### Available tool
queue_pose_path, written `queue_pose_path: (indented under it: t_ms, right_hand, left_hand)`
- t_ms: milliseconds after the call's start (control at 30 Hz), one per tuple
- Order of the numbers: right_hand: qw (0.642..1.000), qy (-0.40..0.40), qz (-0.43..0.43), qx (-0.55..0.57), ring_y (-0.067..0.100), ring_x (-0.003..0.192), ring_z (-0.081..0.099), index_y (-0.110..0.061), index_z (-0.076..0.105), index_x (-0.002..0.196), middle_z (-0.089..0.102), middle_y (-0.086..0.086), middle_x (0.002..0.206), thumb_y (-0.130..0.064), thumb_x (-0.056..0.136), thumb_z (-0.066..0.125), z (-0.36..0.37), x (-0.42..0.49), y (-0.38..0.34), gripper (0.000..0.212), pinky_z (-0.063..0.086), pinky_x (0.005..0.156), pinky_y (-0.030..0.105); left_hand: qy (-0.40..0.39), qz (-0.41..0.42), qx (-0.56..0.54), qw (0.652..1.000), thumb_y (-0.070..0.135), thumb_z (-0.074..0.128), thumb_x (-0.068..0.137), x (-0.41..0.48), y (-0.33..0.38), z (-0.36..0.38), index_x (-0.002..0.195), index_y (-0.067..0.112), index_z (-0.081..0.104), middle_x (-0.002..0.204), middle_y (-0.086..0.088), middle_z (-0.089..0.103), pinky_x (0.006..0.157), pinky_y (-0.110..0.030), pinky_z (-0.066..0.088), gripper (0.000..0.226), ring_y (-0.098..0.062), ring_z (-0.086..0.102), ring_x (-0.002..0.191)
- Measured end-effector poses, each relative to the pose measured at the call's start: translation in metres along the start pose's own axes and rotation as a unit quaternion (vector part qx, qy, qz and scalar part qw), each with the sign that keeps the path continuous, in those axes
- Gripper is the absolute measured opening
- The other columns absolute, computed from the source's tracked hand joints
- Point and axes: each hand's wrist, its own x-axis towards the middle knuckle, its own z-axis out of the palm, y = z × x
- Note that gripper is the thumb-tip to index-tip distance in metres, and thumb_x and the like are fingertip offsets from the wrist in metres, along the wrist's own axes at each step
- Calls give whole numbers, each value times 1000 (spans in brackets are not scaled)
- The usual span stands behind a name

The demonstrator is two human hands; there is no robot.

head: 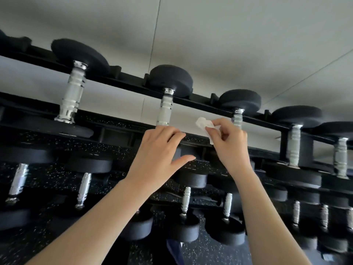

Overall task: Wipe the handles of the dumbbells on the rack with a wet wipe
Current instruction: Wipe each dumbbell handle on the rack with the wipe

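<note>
White wet wipe is pinched in our R hand; L hand lies flat, holds nothing. Nearest handle at 3 o'clock; small pinch, we may drop it.

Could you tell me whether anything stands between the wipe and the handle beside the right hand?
Nothing visible does. The right hand pinches the wipe just left of that handle; only its own fingers lie between, hiding the handle's lower end.

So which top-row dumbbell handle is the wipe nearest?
The third handle from the left, just beside the right hand pinching the wet wipe; the second handle sits above the left hand instead.
</note>
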Motion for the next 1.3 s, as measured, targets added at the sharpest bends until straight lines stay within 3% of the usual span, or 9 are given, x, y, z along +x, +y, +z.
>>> queue_pose_path:
  t_ms: [133,400,633,833,967,1133,1300]
  right_hand:
    - [999,28,-9,16,10,47,40,-27,59,88,49,1,52,-21,89,61,-32,1,27,7,33,46,19]
    - [996,58,-31,68,8,45,33,-21,58,89,37,-7,48,-18,90,60,-77,10,104,4,28,46,13]
    - [995,60,-37,68,8,45,34,-13,61,95,43,-5,51,-22,92,57,-65,47,140,10,30,48,21]
    - [994,66,-67,54,19,48,44,-13,61,97,54,10,56,-22,94,54,-41,70,143,12,38,48,31]
    - [993,96,-68,14,17,55,46,-17,62,95,53,0,64,-20,93,53,-35,70,149,10,33,47,23]
    - [992,100,-47,57,19,83,51,-13,68,94,50,1,90,-15,89,58,-31,69,155,11,34,62,15]
    - [989,84,-55,110,-2,79,47,-6,67,92,54,5,99,-4,85,61,-33,63,148,9,37,68,4]
  left_hand:
    - [-30,-2,27,999,54,41,89,15,38,20,113,9,66,108,-2,63,86,-42,49,57,-23,59,103]
    - [-52,-40,91,994,51,35,92,29,96,69,114,8,66,108,-4,64,82,-43,51,58,-24,62,98]
    - [-34,-83,112,990,51,36,93,35,123,90,116,8,64,109,-4,63,84,-42,49,56,-25,60,100]
    - [-36,-96,113,988,49,34,95,28,134,106,116,8,64,110,-4,64,84,-41,49,55,-25,61,101]
    - [-37,-100,108,988,49,34,96,23,133,111,119,8,63,112,-4,64,86,-40,48,55,-24,60,104]
    - [-34,-105,103,989,50,33,97,16,135,112,127,8,59,117,-4,63,91,-41,48,58,-23,58,111]
    - [-33,-109,88,990,51,34,96,13,135,114,131,8,55,123,-4,60,93,-40,46,59,-22,55,116]
